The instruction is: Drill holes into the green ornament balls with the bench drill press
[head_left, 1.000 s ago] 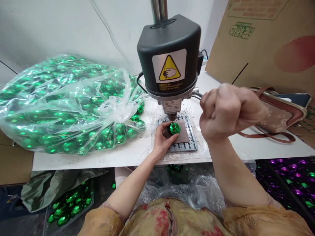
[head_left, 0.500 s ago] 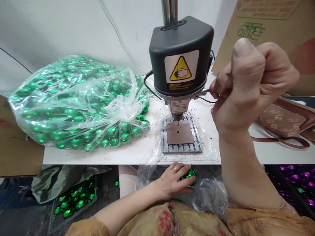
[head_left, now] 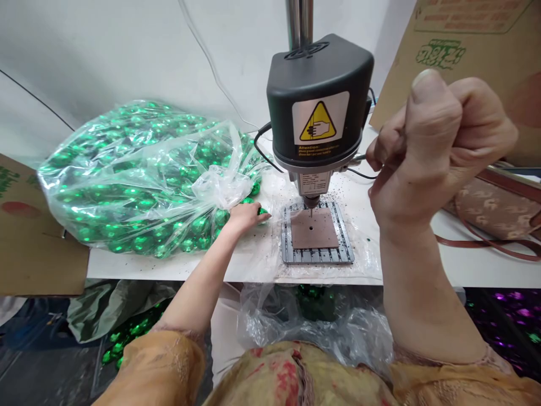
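Note:
At the mouth of the clear bag, my left hand has its fingers curled round a shiny green faceted ball, partly hidden by the hand. Other green balls lie just behind it. My right hand is closed in a fist on the feed lever of a small drill press; the grip itself is covered by the fingers. Under the raised drill bit, a brown pad with a dark hole sits on the slotted metal base plate.
Dark shavings are scattered around the base plate. Cardboard boxes stand at left and right. A handbag with a brown strap lies on the right. Clear plastic hangs below the table edge, with green and purple balls in containers lower down.
My left hand took a green ball off the brown pad, lowered it below the table edge, then moved without it to the balls at the bag. The right hand stays closed on the lever.

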`<state>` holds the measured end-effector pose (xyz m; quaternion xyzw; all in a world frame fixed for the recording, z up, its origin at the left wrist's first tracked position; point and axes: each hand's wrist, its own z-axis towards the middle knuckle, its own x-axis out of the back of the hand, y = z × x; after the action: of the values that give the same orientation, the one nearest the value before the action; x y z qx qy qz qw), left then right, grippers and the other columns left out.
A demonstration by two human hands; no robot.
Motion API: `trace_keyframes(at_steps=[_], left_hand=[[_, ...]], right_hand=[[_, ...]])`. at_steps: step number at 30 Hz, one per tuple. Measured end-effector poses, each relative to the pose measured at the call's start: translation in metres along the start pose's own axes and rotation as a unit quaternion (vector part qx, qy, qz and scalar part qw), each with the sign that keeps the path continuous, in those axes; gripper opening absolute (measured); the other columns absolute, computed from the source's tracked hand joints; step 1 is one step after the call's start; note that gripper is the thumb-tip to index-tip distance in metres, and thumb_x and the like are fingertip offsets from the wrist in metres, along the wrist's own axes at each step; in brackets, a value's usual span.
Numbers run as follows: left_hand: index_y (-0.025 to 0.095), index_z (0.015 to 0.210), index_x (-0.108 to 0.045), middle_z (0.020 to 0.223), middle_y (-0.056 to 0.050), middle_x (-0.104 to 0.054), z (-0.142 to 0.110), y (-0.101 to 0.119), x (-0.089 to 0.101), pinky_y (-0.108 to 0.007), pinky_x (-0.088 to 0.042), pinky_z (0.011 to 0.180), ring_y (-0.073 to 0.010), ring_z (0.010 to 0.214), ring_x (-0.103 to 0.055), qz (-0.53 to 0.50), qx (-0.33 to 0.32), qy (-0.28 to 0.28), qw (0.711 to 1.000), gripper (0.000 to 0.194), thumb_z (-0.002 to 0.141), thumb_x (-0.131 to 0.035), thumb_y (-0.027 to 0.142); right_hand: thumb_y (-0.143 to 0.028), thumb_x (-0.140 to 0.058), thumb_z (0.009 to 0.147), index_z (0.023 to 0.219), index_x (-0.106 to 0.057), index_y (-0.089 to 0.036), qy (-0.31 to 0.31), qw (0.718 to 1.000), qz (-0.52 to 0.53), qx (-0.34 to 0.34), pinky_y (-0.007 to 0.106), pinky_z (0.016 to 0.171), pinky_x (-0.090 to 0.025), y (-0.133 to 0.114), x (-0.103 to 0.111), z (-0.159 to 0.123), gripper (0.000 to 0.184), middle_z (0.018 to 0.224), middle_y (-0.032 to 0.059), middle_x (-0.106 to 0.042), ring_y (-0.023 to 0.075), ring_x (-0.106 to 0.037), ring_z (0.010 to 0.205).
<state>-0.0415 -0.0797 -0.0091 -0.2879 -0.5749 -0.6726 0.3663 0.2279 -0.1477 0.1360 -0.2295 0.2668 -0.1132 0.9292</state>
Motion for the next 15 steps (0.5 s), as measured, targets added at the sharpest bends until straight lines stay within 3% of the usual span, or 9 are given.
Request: trace_keyframes(at_steps=[3,6,9,12,14,15], left_hand=[[0.025,0.084,-0.074,0.073,-0.005,-0.066,-0.009,0.008,0.001,-0.038,-0.052,0.082,-0.0304,0.083,-0.068,0.048,-0.02,-0.068,0.996,0.029,0.065,-0.092,0.037],[0.027,0.12,-0.073,0.098,-0.006,-0.072,-0.022,0.023,0.004,-0.034,-0.054,0.082,-0.0215,0.082,-0.067,-0.13,-0.062,-0.017,0.989,0.047,0.077,-0.083,0.043],[0.027,0.137,-0.062,0.107,-0.007,-0.073,-0.041,0.041,0.002,-0.035,-0.059,0.077,-0.0191,0.078,-0.07,-0.406,-0.013,-0.037,0.913,0.059,0.086,-0.072,0.055],[0.025,0.136,-0.061,0.111,-0.01,-0.074,-0.063,0.058,-0.01,-0.037,-0.061,0.071,-0.0214,0.077,-0.073,-0.547,0.055,-0.123,0.826,0.06,0.087,-0.069,0.06],[0.025,0.136,-0.062,0.113,-0.011,-0.075,-0.076,0.064,-0.021,-0.036,-0.06,0.071,-0.0214,0.079,-0.073,-0.565,0.076,-0.153,0.807,0.061,0.087,-0.071,0.06],[0.025,0.137,-0.062,0.114,-0.01,-0.075,-0.08,0.066,-0.027,-0.034,-0.06,0.071,-0.0205,0.08,-0.073,-0.559,0.077,-0.155,0.811,0.062,0.087,-0.072,0.059]], right_hand=[[-0.027,-0.059,0.095,0.059,-0.033,-0.02,0.001,1.0,-0.002,-0.004,0.028,0.056,-0.026,0.001,0.0,0.0,0.044,0.052,-0.0067,-0.038,0.0008,-0.035,0.048],[-0.026,-0.06,0.094,0.059,-0.032,-0.019,0.002,1.0,0.008,0.001,0.026,0.055,-0.026,0.002,0.0,0.0,0.046,0.051,-0.0073,-0.035,-0.0002,-0.034,0.048],[-0.028,-0.062,0.093,0.058,-0.032,-0.018,-0.001,1.0,0.015,0.002,0.025,0.054,-0.026,0.004,0.001,0.001,0.047,0.052,-0.0075,-0.034,-0.0003,-0.035,0.048],[-0.028,-0.062,0.093,0.059,-0.033,-0.018,-0.002,1.0,0.012,0.003,0.025,0.054,-0.026,0.004,0.002,0.001,0.047,0.052,-0.0078,-0.034,-0.0003,-0.036,0.047],[-0.03,-0.061,0.094,0.059,-0.032,-0.018,-0.009,1.0,0.004,-0.003,0.025,0.055,-0.027,0.002,0.003,0.001,0.046,0.053,-0.0081,-0.033,-0.0009,-0.037,0.048],[-0.031,-0.06,0.094,0.06,-0.031,-0.018,-0.015,1.0,-0.001,-0.008,0.025,0.056,-0.027,0.001,0.003,0.001,0.047,0.054,-0.0081,-0.032,-0.0014,-0.039,0.049]])
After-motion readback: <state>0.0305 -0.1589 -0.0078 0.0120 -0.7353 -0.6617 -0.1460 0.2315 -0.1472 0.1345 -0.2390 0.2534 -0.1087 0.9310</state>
